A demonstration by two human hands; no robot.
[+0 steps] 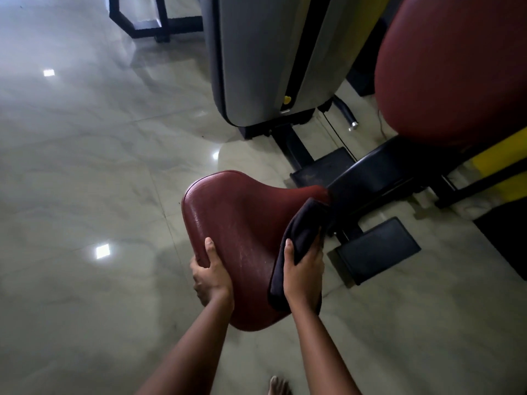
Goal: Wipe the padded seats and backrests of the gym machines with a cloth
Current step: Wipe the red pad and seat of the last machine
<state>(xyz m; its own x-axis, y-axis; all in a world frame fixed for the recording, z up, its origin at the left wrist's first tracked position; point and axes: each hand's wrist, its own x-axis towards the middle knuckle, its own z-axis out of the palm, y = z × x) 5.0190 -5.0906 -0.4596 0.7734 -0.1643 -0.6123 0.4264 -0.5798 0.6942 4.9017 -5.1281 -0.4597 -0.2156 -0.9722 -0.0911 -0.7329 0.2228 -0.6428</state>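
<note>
Under the right hand (303,269), a dark cloth (301,223) lies folded over the right edge of the red padded seat (242,218). The thumb lies on top of it and the fingers curl round its far side, so the hand is closed firmly on the cloth and presses it to the vinyl. Across the pad from that grip, the left hand (212,276) clamps the seat's near-left rim, thumb on top and fingers tucked beneath, steadying it.

By my reading, the step in hand is wiping the seat, with its right edge being covered. The broad middle of the pad between the two hands looks dull and scuffed, so the next move likely calls for drawing the cloth across it toward the left hand with even pressure.

Beyond the cloth grip, up and to the right, the red backrest (456,67) awaits its turn. Just past the grip sits a black footplate (376,249), and farther off stands a grey weight-stack cover (256,52) on the glossy tiled floor (85,166).
</note>
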